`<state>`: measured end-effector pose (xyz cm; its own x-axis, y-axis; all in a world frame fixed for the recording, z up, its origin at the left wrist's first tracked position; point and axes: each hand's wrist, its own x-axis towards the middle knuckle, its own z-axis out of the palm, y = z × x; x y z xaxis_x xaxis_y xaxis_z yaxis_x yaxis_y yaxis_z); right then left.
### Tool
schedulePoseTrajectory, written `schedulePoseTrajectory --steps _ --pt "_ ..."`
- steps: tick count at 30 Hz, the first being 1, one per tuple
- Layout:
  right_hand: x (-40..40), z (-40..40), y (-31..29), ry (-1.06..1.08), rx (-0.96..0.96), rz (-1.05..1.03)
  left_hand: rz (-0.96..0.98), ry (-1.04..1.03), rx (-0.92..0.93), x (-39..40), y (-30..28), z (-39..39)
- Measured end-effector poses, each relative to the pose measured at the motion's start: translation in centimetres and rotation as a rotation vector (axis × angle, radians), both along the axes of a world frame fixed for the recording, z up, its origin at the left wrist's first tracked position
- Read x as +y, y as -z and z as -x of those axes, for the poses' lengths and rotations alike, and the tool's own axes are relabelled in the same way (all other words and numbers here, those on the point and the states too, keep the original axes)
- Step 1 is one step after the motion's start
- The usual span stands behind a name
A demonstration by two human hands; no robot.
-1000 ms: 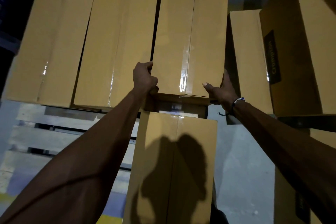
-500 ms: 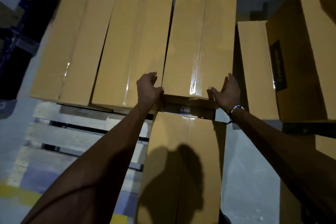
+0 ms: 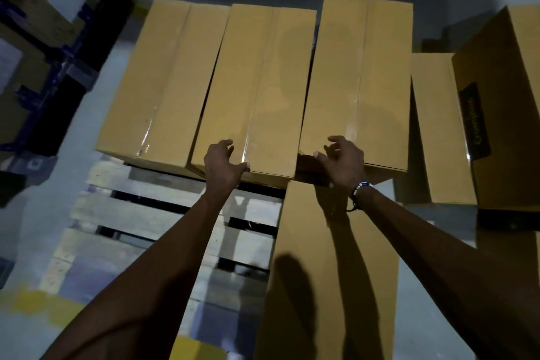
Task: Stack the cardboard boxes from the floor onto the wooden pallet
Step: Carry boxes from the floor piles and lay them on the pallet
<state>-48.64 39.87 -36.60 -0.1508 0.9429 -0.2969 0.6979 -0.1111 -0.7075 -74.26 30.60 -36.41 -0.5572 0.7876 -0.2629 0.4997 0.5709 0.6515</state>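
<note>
Three long cardboard boxes lie side by side across the far half of the wooden pallet (image 3: 140, 213): a left box (image 3: 157, 82), a middle box (image 3: 257, 90) and a right box (image 3: 359, 82). A fourth box (image 3: 336, 257) lies lengthwise on the pallet's near right part, its far end under the right box's near end. My left hand (image 3: 225, 162) rests on the near top edge of the middle box, fingers bent on top, thumb along the edge. My right hand (image 3: 342, 158) is at the near end of the right box with loose, spread fingers, holding nothing.
On the floor to the right stand a narrow cardboard box (image 3: 438, 126) and a bigger box with a dark label (image 3: 502, 96). A dark blue rack with cartons (image 3: 58, 52) fills the left edge. Bare pallet slats lie near left, beside a yellow floor marking (image 3: 43, 310).
The right box has slid away from me, level with the other two. My left hand left it for the middle box. My right hand let go of its corner.
</note>
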Motion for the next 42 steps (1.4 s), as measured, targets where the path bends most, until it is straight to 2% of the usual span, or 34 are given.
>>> schedulePoseTrajectory --steps 7,10,20,31,42 --pt "-2.4 4.5 1.2 -0.03 0.029 0.122 0.126 -0.023 0.083 -1.4 0.6 4.4" --pt "-2.7 5.6 1.9 -0.021 0.012 0.139 0.178 -0.022 0.06 -1.4 1.1 5.8" --pt "-2.5 7.0 2.8 0.001 -0.02 0.18 0.179 -0.068 0.031 -0.4 2.1 6.4" --pt "-2.7 7.0 2.8 0.084 0.008 0.102 0.288 -0.11 -0.007 1.3 1.7 6.9" --pt "-3.4 7.5 2.1 0.104 0.062 -0.001 0.185 -0.143 -0.027 1.0 2.9 8.5"
